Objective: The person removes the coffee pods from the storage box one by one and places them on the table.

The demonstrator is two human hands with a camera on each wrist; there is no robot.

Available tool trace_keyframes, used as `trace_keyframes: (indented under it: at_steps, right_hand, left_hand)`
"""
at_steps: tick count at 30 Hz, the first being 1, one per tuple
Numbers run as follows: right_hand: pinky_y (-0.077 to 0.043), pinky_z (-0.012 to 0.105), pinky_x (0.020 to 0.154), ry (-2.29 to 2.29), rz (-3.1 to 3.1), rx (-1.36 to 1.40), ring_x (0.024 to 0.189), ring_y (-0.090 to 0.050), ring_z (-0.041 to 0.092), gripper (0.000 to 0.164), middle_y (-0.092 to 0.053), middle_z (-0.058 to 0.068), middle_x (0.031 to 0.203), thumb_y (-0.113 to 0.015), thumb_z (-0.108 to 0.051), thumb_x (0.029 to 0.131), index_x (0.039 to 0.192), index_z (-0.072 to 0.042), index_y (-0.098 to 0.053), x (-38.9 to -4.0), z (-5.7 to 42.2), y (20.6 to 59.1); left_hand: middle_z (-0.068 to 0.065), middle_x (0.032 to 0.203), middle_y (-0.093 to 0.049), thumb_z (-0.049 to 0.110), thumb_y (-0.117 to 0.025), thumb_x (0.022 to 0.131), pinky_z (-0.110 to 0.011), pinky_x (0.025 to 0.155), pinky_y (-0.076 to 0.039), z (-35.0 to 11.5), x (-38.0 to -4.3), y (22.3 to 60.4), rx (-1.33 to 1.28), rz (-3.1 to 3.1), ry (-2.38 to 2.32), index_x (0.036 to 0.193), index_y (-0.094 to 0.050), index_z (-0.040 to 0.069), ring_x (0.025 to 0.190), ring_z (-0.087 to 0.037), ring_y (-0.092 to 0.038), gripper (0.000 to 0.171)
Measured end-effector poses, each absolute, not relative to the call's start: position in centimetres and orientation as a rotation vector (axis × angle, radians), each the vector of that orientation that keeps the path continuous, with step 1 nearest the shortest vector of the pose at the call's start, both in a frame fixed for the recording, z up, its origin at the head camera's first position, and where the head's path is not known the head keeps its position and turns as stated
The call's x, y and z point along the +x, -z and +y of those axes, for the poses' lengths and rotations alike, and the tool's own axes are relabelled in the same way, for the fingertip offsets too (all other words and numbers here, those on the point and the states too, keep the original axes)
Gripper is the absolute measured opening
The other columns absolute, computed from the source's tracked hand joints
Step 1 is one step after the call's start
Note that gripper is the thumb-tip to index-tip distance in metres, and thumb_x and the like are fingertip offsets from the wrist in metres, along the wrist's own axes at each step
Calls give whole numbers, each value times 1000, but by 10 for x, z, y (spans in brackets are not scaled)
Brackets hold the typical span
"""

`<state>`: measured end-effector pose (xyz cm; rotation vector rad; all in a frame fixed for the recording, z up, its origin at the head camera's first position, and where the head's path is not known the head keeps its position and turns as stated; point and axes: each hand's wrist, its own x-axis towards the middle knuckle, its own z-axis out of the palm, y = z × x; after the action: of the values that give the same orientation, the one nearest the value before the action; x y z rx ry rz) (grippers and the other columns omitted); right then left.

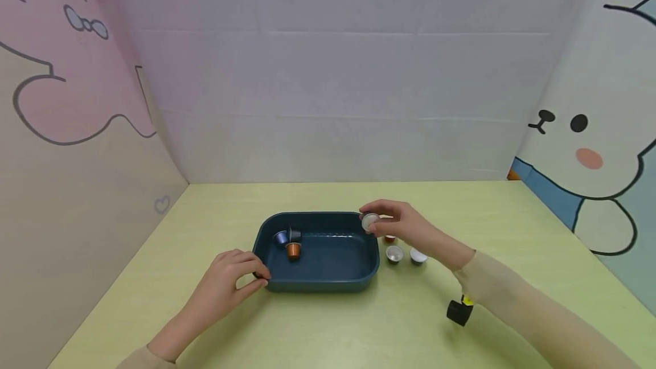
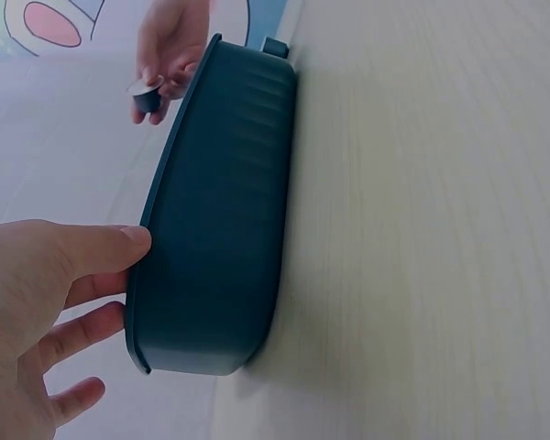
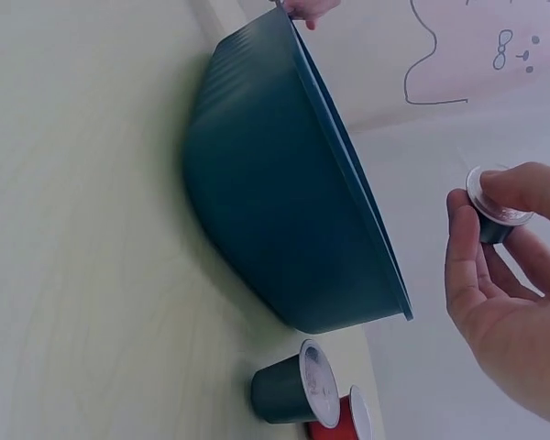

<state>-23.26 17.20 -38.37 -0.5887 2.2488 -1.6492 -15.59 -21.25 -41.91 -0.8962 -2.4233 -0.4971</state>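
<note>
My left hand [image 1: 221, 279] pinches the rim of a dark teal plastic tray [image 1: 323, 287] at its near left corner, thumb outside. Inside the tray's left part lie a blue coffee capsule [image 1: 280, 238], a dark one [image 1: 295, 234] and a copper-orange one [image 1: 293, 251], grouped close together. My right hand [image 1: 402, 224] holds another coffee capsule [image 3: 500, 203], dark with a silvery lid, between thumb and fingers. In the head view it overlaps the tray's far right corner; the right wrist view shows it held above rim height.
Right of the tray, on the pale yellow table [image 1: 328, 335], sit a dark green capsule [image 3: 289, 390], a red capsule [image 3: 346, 420] and a white-lidded capsule [image 1: 418, 256]. A black block-shaped device [image 1: 459, 312] hangs below the right sleeve. Cartoon-printed and plain white panels surround the table.
</note>
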Motion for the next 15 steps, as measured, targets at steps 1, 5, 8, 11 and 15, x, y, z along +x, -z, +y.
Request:
trace_keyframes:
  at_steps: [1, 5, 8, 11, 15]
  right_hand:
    - [-48, 39, 67, 1661, 2250, -585, 93, -60, 32, 40, -59, 16, 132, -65, -18, 95, 134, -13, -57, -231, 173, 384]
    - [-54, 45, 76, 1693, 2262, -589, 93, -62, 31, 43, -59, 17, 130, -65, -17, 95, 137, -14, -55, -227, 178, 384]
    - [-55, 50, 84, 1688, 2285, -610, 97, -65, 34, 44, -59, 17, 131, -64, -19, 96, 139, -20, -53, -224, 181, 385]
    - [-56, 47, 89, 1671, 2310, -630, 105, -66, 33, 44, -58, 17, 135, -63, -21, 98, 141, -21, -53, -220, 184, 386]
    - [-56, 33, 91, 1666, 2317, -634, 116, -65, 27, 45, -54, 17, 142, -63, -22, 97, 141, -15, -53, -212, 186, 387]
  left_hand:
    - [28, 84, -63, 14, -88, 71, -39, 82, -50, -213, -156, 419, -895, -2424, 497, 82, -70, 32, 83, 2, -56, 27]
    - [28, 84, -63, 13, -88, 70, -39, 82, -50, -213, -156, 418, -891, -2428, 496, 82, -70, 32, 82, 3, -56, 28]
    - [28, 84, -63, 13, -88, 70, -39, 82, -50, -213, -156, 418, -890, -2429, 497, 82, -71, 32, 82, 3, -56, 28]
    - [28, 84, -63, 13, -88, 70, -39, 82, -50, -212, -156, 419, -892, -2428, 496, 82, -71, 31, 82, 3, -56, 28]
    - [27, 83, -63, 14, -88, 70, -39, 82, -50, -212, -157, 419, -901, -2419, 496, 82, -70, 31, 82, 3, -56, 27]
